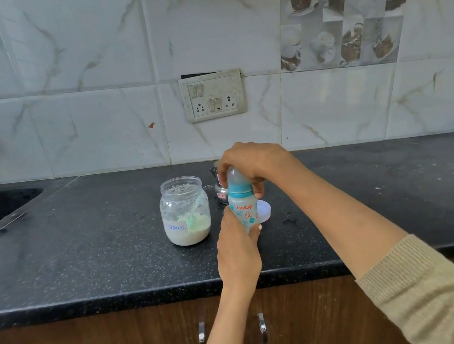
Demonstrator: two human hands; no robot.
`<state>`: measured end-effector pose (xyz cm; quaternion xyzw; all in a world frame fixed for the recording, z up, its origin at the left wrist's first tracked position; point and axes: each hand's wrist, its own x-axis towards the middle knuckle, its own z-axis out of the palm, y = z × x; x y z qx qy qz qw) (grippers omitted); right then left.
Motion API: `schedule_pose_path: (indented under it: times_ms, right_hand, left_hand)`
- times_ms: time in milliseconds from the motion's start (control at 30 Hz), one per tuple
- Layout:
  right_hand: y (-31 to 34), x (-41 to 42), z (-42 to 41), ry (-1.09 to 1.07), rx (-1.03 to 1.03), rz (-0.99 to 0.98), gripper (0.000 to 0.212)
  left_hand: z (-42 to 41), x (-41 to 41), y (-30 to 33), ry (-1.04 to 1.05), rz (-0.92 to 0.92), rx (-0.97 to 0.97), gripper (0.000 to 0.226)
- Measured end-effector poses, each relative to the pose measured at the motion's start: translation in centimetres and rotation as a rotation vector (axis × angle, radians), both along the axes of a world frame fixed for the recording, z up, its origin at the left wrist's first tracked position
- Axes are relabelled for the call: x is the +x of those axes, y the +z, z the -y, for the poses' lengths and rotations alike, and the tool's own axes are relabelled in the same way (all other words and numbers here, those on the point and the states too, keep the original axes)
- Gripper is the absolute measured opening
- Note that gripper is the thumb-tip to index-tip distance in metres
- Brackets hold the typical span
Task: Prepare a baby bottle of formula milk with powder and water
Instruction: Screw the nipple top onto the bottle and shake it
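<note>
While the black counter (86, 266) carries an open formula jar (185, 211) near its middle, the baby bottle (243, 207) stands just right of it, nearer the front edge. Judging by the grips, the cap is being unscrewed or tightened; next comes a steady twist. The right hand (251, 165) is curled over the clear cap (235, 178), and the left hand (239, 254) is wrapped round the bottle's base.

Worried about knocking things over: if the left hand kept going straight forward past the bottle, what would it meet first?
Likely the white lid lying just behind the baby bottle that the left hand grips; the small steel vessel stands further back. Depth is uncertain.
</note>
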<state>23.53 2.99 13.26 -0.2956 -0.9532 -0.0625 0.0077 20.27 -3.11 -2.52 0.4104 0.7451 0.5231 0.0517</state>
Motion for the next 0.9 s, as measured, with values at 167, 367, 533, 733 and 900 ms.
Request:
schedule_pose_path:
  times_ms: [167,367,533,733,900]
  right_hand:
    - [-0.8,0.0,0.7,-0.101,-0.189,-0.148,0.041]
    - [-2.2,0.1,0.5,-0.064,-0.091,-0.13,0.039]
    - [-3.0,1.8,0.0,0.049,-0.084,-0.064,0.089]
    - [-9.3,2.8,-0.4,0.18,-0.297,-0.541,0.118]
    - [-13.6,1.9,0.0,0.085,-0.338,-0.899,0.106]
  left_hand:
    - [0.2,0.0,0.0,-0.007,0.006,0.011,0.057]
    - [0.2,0.1,0.3,-0.009,0.015,0.017,0.053]
    - [0.7,-0.7,0.7,-0.069,0.13,0.088,0.055]
    - [2.1,-1.7,0.5,-0.26,0.218,0.148,0.069]
    - [2.0,-1.9,0.4,-0.234,0.186,0.156,0.072]
